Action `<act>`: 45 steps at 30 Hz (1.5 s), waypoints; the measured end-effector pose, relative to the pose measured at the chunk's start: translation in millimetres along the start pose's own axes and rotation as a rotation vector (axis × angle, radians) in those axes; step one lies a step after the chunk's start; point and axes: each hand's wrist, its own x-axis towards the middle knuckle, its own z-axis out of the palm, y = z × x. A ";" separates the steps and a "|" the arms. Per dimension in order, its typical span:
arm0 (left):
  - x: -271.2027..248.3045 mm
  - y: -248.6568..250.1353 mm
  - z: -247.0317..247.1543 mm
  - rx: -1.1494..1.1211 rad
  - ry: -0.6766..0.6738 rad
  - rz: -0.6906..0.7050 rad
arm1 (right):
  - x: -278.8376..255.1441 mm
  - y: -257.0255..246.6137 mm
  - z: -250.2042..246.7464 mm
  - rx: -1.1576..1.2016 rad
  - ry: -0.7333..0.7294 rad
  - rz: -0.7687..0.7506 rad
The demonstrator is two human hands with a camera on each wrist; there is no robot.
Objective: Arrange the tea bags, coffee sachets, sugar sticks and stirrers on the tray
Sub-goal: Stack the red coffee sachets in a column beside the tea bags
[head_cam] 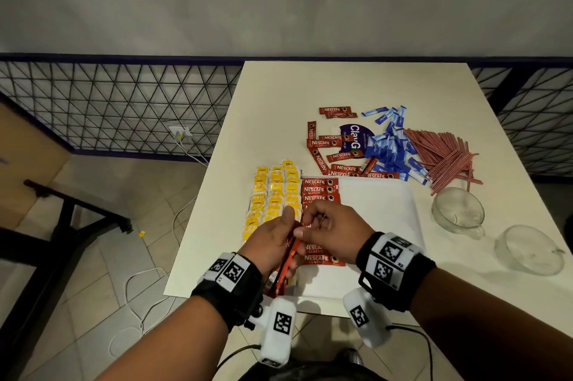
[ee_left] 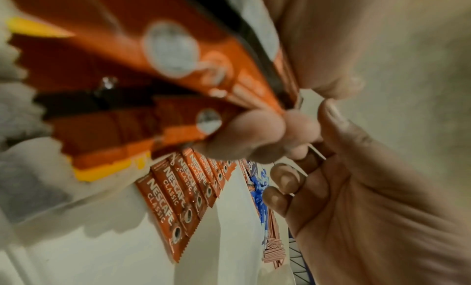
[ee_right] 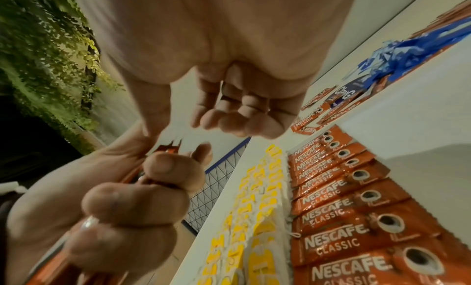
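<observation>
Both hands on a bundle of coffee sachets

Left hand grips the sachet bundle; right hand pinches its top; bare white tray at three o'clock of the laid sachet row.

A: Head view — high above, angled down over the table, both forearms in frame.
B: Wrist views?
A: Very close, low beside the fingers, tilted. Both share the laid row of coffee sachets — head view too.
</observation>
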 end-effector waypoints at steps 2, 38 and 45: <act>3.7 1.9 0.3 0.031 0.061 -0.003 | -2.9 -1.8 0.0 0.002 -0.012 -0.005; 2.4 -10.5 -10.2 0.182 0.255 0.018 | -27.5 60.4 -45.7 0.215 -0.037 0.421; -10.3 -21.6 -25.2 0.178 0.313 -0.057 | -37.3 98.8 -28.5 0.140 -0.107 0.654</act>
